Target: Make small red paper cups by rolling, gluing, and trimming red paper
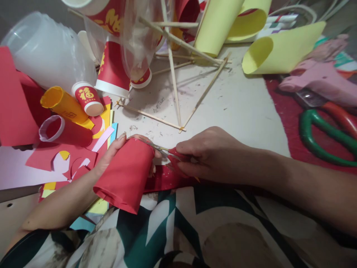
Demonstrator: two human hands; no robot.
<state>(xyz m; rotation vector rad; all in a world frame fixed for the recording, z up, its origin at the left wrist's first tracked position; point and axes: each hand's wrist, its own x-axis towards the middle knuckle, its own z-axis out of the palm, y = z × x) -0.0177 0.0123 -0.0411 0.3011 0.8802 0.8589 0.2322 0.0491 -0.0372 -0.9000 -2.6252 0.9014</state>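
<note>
My left hand (113, 154) is wrapped round a red paper tube (125, 173), tilted above my lap, its wider rim toward me. Most of the left fingers are hidden behind the tube. In my right hand (205, 152) is a pair of small red-handled scissors (174, 152). Their blades lie at the tube's far rim; whether paper is between them I cannot make out.
Thin sticks joined in a frame (175, 85) stand on the white table beyond my hands. Paper cups (87, 98), paper scraps (61, 163) and a standing red tube (67, 130) are at left. Yellow paper rolls (284, 48) and large green-handled scissors (315, 145) lie at right.
</note>
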